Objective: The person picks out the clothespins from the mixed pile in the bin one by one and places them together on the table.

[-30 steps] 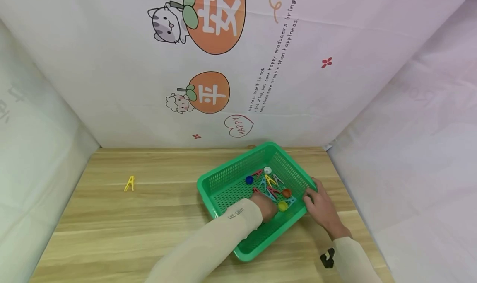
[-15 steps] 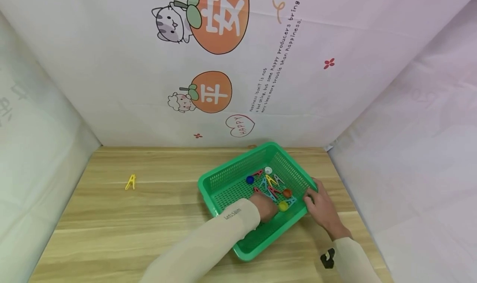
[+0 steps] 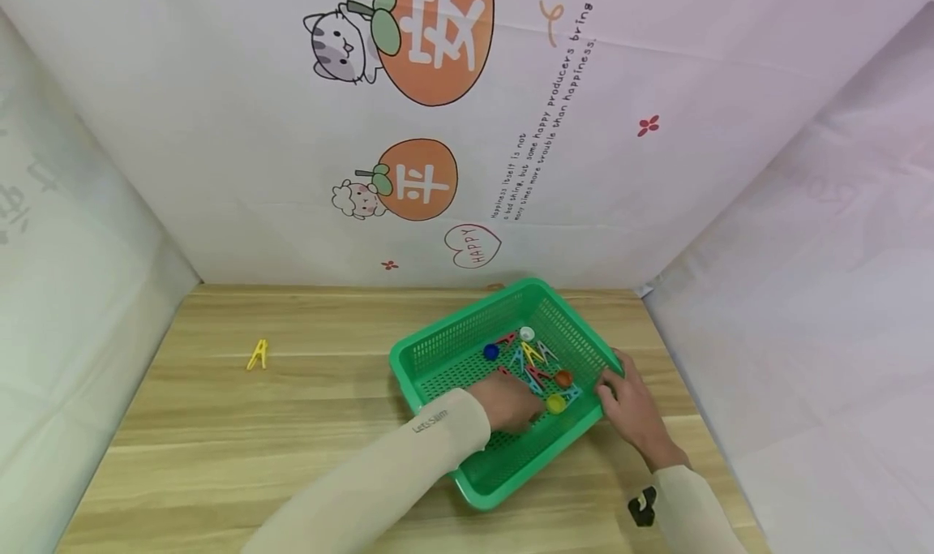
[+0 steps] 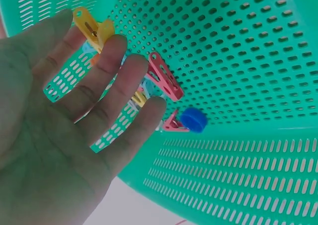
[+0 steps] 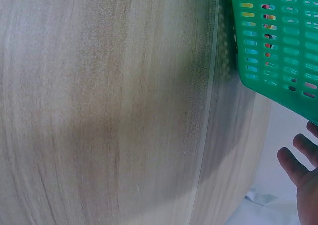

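Observation:
A green plastic basket stands askew on the table. My left hand reaches down into it; in the left wrist view a yellow clothespin sits between the thumb and fingertips, hidden from the head view. Around the hand lie several clothespins, among them a red clothespin and a yellow one. Beside them are a blue cap, a white cap, an orange cap and a yellow cap. My right hand grips the basket's rim at the right corner.
Another yellow clothespin lies alone on the wooden table, far to the left. Printed white cloth rises behind the table, with plain white sides left and right. A black object is by the right sleeve.
My left hand and forearm have shifted left within the basket, and the fingers show more from the side. My right hand stays on the rim; the view has shifted slightly.

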`<state>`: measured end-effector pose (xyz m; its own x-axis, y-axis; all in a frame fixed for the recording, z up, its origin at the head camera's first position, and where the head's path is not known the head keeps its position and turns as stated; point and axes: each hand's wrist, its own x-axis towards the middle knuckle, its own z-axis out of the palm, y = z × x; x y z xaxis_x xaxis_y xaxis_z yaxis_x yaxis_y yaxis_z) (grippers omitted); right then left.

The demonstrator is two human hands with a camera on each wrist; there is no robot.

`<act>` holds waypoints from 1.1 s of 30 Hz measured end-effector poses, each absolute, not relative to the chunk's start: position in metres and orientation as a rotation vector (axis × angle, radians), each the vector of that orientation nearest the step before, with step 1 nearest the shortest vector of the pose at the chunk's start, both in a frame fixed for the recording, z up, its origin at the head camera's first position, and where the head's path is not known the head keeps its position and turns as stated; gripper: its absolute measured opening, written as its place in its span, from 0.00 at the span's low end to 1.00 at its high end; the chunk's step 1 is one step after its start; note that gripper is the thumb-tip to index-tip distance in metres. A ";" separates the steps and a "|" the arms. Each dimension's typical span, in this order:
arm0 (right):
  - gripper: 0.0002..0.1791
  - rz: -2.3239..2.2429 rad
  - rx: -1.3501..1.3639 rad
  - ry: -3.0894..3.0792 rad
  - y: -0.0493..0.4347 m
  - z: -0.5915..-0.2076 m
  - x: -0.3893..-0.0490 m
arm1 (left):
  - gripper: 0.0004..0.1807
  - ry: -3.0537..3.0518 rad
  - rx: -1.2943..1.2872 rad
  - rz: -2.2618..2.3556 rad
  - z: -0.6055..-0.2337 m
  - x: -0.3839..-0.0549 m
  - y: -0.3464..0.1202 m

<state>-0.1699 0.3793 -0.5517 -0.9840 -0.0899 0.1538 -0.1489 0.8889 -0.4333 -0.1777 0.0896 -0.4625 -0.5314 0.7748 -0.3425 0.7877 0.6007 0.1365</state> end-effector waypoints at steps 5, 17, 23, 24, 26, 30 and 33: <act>0.15 0.680 0.186 -2.923 0.379 -0.551 -0.169 | 0.04 2.463 1.252 -0.019 -0.460 -0.176 0.084; 0.15 0.684 0.181 -2.917 0.379 -0.546 -0.167 | 0.05 2.518 1.239 0.001 -0.454 -0.174 0.076; 0.15 0.678 0.185 -2.920 0.379 -0.548 -0.168 | 0.06 2.590 1.244 0.039 -0.455 -0.172 0.068; 0.15 0.678 0.185 -2.920 0.378 -0.548 -0.168 | 0.08 2.611 1.247 0.042 -0.456 -0.172 0.067; 0.15 0.678 0.186 -2.918 0.378 -0.548 -0.168 | 0.13 2.659 1.269 0.034 -0.458 -0.171 0.063; 0.14 0.679 0.198 -2.902 0.377 -0.549 -0.168 | 0.16 2.735 1.305 0.039 -0.460 -0.170 0.055; 0.14 0.674 0.209 -2.892 0.376 -0.550 -0.167 | 0.16 2.772 1.324 0.069 -0.461 -0.168 0.048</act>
<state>-0.1674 0.3765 -0.5499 -0.9766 -0.0983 0.1912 -0.1727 0.8882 -0.4257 -0.1678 0.0478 -0.4608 -0.6267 0.7781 -0.0430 0.7750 0.6281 0.0702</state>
